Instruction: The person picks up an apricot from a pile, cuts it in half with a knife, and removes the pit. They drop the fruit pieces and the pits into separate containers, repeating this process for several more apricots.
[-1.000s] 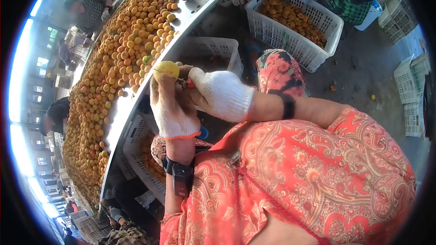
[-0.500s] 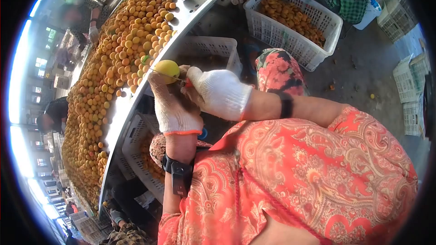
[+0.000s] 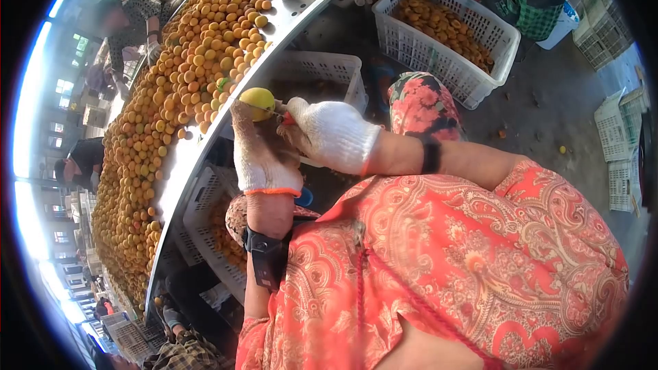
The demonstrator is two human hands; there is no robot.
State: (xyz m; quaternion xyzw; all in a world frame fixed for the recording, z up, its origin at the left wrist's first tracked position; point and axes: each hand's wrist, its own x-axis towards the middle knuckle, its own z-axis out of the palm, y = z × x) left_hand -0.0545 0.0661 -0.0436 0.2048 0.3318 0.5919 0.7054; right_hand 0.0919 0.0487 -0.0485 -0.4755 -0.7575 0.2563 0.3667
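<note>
Apricot (image 3: 258, 102) pinched at left hand (image 3: 264, 154) fingertips, glove closed round it. Small knife (image 3: 286, 118) clasped in right hand (image 3: 336, 134), blade laid against fruit beside left grip. Cut judged begun, halves not yet parted. Apricot pile (image 3: 192, 75) beyond grip uncut.

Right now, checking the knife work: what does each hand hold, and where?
Left hand grips a yellow apricot in its fingertips; right hand holds a knife by its red handle.
</note>
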